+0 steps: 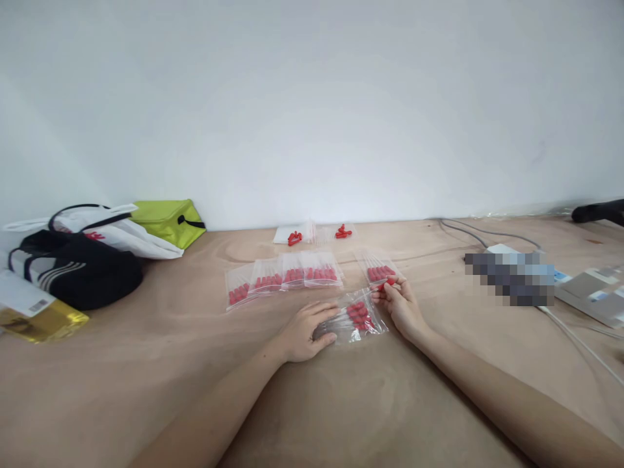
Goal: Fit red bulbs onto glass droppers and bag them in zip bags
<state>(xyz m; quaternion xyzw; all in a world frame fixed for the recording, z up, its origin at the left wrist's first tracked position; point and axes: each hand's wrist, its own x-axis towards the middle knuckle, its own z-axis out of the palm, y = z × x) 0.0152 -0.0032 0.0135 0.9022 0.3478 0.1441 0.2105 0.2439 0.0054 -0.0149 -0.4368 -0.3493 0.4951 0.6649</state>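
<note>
My left hand [308,330] holds the left end of a clear plastic bag [348,333], its fingers over the top edge and its thumb at the bottom. Several small red capsule-shaped pieces [359,314] are inside that bag. My right hand [403,311] is just beyond the bag's upper right corner, fingertips pinched around a red capsule-shaped piece [387,284]. Close behind this hand lies a zip bag [365,259] with a row of red pieces. Further left, several overlapping zip bags [292,261] hold similar rows.
Near the wall are a white stack of bags [309,229] and two small heaps of loose red pieces [294,238]. At left lie a black bag [92,279], a lime-green bag [163,218] and a yellow package [49,323]. Grey cables [463,226] and a blurred-out object [511,276] lie right.
</note>
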